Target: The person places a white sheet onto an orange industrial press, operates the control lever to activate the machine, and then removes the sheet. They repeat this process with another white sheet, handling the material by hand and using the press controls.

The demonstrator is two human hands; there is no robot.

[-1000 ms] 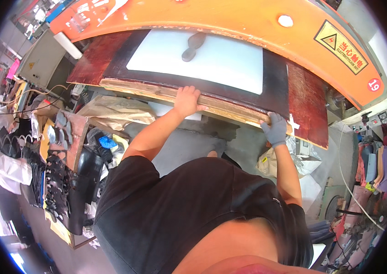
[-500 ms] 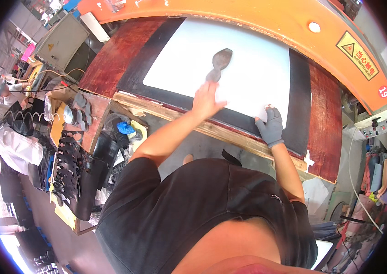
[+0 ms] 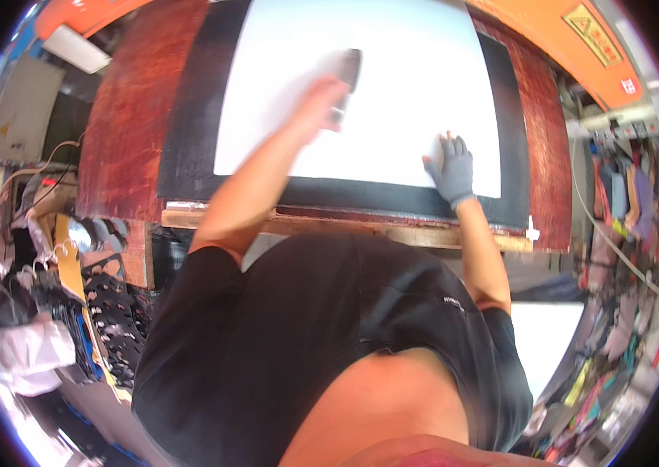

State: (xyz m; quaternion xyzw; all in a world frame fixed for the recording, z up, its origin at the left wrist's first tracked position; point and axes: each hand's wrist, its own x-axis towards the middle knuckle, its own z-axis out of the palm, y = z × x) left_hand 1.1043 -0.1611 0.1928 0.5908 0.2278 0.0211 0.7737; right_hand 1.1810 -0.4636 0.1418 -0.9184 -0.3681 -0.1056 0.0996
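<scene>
A white sheet [image 3: 391,109] lies on a black board [image 3: 189,132] on the red work table. My bare left hand [image 3: 321,101] is over the left half of the sheet, its fingers closed on a dark, sole-shaped cutting die [image 3: 351,68]. The die is tilted and blurred by motion; my fingers hide part of it, and I cannot tell whether it touches the sheet. Near the sheet's right front corner, my right hand [image 3: 452,171] rests flat with fingers spread. It wears a grey glove with bare fingertips and holds nothing.
An orange machine beam [image 3: 571,47] spans behind the table. The table's wooden front edge [image 3: 345,227] is close to my body. Dark cut-out pieces [image 3: 111,303] are stacked at the left; material scraps [image 3: 625,187] hang at the right. Another white sheet [image 3: 543,335] is beside my right elbow.
The view has shifted, bringing the sheet nearer. The die lay flat with my left fingers at its near end; now my left hand grips it and tilts it. My right hand stays flat.
</scene>
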